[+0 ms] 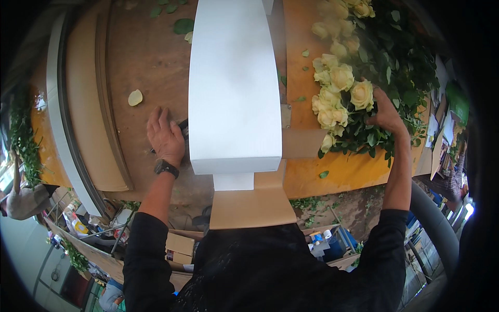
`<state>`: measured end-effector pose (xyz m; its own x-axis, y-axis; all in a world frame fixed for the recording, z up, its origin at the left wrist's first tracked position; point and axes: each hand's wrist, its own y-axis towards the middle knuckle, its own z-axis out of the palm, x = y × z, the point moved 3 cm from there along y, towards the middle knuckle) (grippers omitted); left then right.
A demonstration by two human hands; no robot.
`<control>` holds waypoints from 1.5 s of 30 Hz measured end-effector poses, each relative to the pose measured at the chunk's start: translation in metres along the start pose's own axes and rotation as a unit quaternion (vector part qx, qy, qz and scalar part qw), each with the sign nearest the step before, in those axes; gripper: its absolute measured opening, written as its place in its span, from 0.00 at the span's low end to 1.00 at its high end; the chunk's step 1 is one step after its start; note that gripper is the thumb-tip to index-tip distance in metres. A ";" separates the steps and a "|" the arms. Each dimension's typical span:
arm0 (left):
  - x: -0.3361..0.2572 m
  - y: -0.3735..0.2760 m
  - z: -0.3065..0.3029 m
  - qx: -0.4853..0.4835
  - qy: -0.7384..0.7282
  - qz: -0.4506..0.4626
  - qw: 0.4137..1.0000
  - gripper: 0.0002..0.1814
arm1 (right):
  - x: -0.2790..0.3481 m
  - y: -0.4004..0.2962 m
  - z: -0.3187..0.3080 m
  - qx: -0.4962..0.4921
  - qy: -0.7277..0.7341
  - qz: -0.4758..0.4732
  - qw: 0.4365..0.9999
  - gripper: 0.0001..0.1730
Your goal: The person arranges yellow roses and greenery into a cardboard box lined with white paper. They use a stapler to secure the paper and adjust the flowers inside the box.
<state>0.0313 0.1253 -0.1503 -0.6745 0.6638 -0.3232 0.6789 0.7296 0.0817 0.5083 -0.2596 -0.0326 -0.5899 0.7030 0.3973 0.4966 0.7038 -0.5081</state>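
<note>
My left hand (167, 132) lies palm down on the brown tabletop (152, 78). Dark parts of an object (183, 125) show at its edges; most of that object is hidden under the hand. Just to the right stands a long white cardboard box (236, 89), with a brown cardboard flap (253, 208) below its near end. My right hand (386, 112) reaches into a pile of cream roses, thumb and fingers spread around one rose (362, 95) below its bloom. Leaves and the bloom hide the fingertips, so the grip is unclear. More cream roses (331, 113) lie left of it.
A pale petal (135, 98) and loose leaves (183, 26) lie on the tabletop. Flat cardboard sheets (87, 97) stand along the left side. Under the right edge of the orange board (335, 175) is a littered floor. A thick grey tube (434, 222) curves by my right arm.
</note>
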 end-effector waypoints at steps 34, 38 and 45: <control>-0.005 -0.003 -0.004 -0.020 -0.014 -0.036 0.999 0.24 | -0.023 0.061 0.027 -0.218 -0.257 -0.001 0.941 0.18; -0.006 -0.002 -0.004 -0.019 -0.013 -0.039 0.999 0.24 | -0.018 0.063 0.037 -0.226 -0.279 -0.055 0.932 0.19; -0.001 -0.005 0.002 -0.006 -0.005 -0.044 0.999 0.26 | -0.038 0.057 0.018 -0.241 -0.240 -0.049 0.939 0.25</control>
<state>0.0293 0.1211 -0.1518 -0.7280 0.5956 -0.3395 0.6139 0.7868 0.0638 0.5475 -0.2478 -0.0900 -0.8097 0.5863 -0.0253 0.5869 0.8088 -0.0370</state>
